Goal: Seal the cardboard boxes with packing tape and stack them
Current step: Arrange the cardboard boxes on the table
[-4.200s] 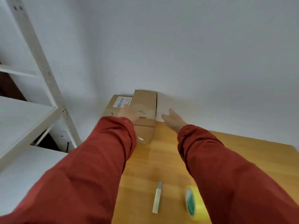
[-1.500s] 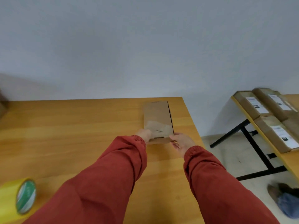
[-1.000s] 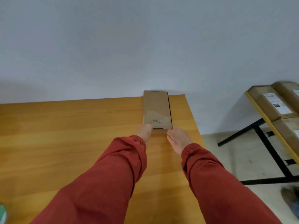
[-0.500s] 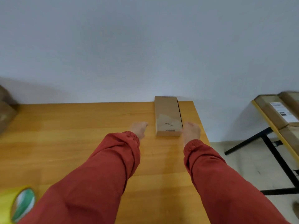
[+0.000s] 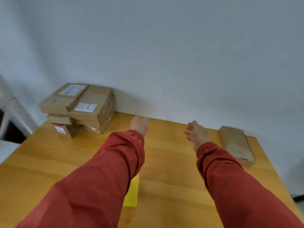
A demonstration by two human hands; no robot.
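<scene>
Over the table, the right hand hovers empty, fingers spread; fingers of the left hand cannot be made out. A stack fills the table's far-left corner; one box at its right edge apparently awaits stacking.

Wore rust-red long sleeves, loose, matte, creased along forearms. My left sleeve and right sleeve each ended in gathered elastic cuff, puckered at wrist. Left hand and right hand were bare beyond cuffs.
</scene>
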